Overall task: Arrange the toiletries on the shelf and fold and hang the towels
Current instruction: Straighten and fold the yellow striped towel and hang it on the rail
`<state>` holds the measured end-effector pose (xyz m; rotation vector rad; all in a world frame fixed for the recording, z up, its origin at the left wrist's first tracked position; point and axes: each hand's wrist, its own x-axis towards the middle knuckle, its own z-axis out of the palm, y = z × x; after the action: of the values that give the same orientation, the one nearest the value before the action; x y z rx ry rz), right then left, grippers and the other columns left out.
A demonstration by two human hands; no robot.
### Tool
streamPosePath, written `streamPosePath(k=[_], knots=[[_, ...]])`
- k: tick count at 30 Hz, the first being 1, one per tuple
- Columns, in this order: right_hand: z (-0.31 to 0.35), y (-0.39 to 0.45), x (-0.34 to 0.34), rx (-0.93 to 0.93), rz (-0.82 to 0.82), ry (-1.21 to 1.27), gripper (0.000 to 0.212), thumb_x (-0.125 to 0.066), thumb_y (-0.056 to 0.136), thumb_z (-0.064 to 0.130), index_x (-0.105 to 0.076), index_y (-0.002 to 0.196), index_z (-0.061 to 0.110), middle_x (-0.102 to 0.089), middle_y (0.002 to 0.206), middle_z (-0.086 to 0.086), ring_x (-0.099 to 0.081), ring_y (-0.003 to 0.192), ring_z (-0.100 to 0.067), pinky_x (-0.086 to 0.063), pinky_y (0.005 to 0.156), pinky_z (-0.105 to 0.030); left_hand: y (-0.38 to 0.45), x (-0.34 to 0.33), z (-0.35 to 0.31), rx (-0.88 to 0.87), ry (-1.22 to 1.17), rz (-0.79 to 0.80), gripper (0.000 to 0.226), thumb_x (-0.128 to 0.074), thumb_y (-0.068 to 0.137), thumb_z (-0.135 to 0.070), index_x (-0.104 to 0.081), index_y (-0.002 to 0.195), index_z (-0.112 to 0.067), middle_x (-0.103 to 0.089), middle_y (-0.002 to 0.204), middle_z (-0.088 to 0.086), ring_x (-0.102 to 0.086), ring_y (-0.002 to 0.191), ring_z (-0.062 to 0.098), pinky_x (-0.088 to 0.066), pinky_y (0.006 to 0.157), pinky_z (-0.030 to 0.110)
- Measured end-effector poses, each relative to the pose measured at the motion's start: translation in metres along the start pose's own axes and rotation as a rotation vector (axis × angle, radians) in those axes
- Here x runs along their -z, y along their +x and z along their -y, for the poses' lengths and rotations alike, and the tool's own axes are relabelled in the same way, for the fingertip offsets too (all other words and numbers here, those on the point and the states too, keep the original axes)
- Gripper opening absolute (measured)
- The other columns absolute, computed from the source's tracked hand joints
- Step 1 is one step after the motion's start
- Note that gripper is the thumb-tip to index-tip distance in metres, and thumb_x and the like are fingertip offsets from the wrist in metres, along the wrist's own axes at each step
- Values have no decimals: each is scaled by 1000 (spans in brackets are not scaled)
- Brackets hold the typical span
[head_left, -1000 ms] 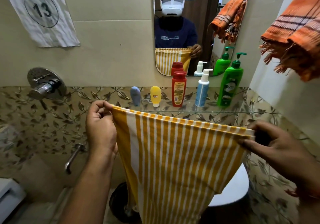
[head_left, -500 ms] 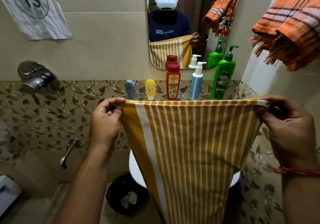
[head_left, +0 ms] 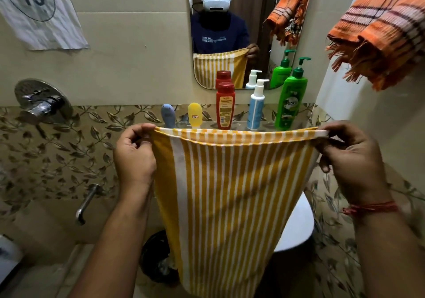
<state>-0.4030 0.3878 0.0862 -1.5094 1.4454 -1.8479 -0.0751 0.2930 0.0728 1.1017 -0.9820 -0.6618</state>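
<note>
Bare forearms both sides, red thread bracelet (head_left: 371, 207) on the right wrist, lower right; mirror shows navy tee, white headset

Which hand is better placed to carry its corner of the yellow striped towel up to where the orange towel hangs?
Probably the right hand: it pinches the towel corner nearest the orange towel. The left hand is farther.

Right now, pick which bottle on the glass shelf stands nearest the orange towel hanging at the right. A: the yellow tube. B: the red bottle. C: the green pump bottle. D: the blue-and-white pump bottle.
C: the green pump bottle stands at the right end of the row on the shelf, closest to the orange towel.
</note>
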Motion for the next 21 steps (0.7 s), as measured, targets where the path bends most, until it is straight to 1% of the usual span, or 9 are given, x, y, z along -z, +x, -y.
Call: streamPosePath(k=[2,3,5,8,10,13,15,17,21], knots=[[-1,0,-5,-90,45,154,12,-64,88,8,-65,94,18,-65,97,-2,-69,71,-15,-61,54,-31,1,0,-3,8,-12,-19,42,-51,97,5,-68,90,-33,-68,97,-13,-65,86,-2,-53,67,13],[-1,0,-7,-118,68,183,13,-63,86,8,-66,96,16,-64,100,-5,-70,76,-18,-63,59,-34,1,0,-3,18,-22,-32,41,-51,97,5,-68,93,-32,-68,98,-13,-65,85,-4,-52,65,10],[-4,1,-9,-93,34,165,19,-63,88,3,-67,101,16,-64,101,-9,-70,81,-23,-63,66,-36,2,0,-1,24,-28,-35,41,-51,96,6,-69,93,-31,-69,99,-11,-65,85,-4,-50,62,8],[-5,2,-4,-46,-10,133,32,-59,94,-1,-68,113,23,-59,103,-19,-65,90,-30,-63,73,-37,1,1,0,26,-21,-28,44,-51,96,6,-67,91,-34,-67,97,-14,-65,89,-2,-51,63,10],[-9,2,0,-42,-13,97,37,-57,95,-1,-66,120,25,-54,104,-24,-62,87,-29,-61,66,-32,1,3,0,26,-14,-23,40,-52,98,2,-65,94,-36,-65,98,-14,-64,89,-2,-52,66,14],[-11,1,3,-60,-28,88,40,-53,97,-2,-63,125,25,-53,98,-13,-55,76,-24,-53,53,-25,3,4,4,17,-27,-10,36,-53,100,-2,-62,105,-36,-63,101,-10,-61,90,2,-51,66,15],[-12,0,4,-71,-23,103,42,-51,97,-4,-62,127,23,-49,96,-12,-52,73,-22,-50,51,-25,4,4,8,25,-48,-8,40,-54,99,-1,-58,103,-41,-61,99,-7,-60,89,6,-51,68,19],[-13,-1,4,-77,-12,141,40,-51,96,-6,-63,123,22,-44,93,-12,-49,69,-22,-49,49,-26,6,3,10,29,-57,-5,41,-54,99,-1,-56,93,-42,-57,92,-7,-56,85,7,-48,70,24],[-13,-2,4,-89,11,206,24,-57,90,2,-61,92,25,-47,85,-9,-50,63,-22,-47,44,-29,12,3,17,56,-35,31,43,-50,97,2,-57,74,-34,-53,83,-9,-50,81,10,-43,71,31]])
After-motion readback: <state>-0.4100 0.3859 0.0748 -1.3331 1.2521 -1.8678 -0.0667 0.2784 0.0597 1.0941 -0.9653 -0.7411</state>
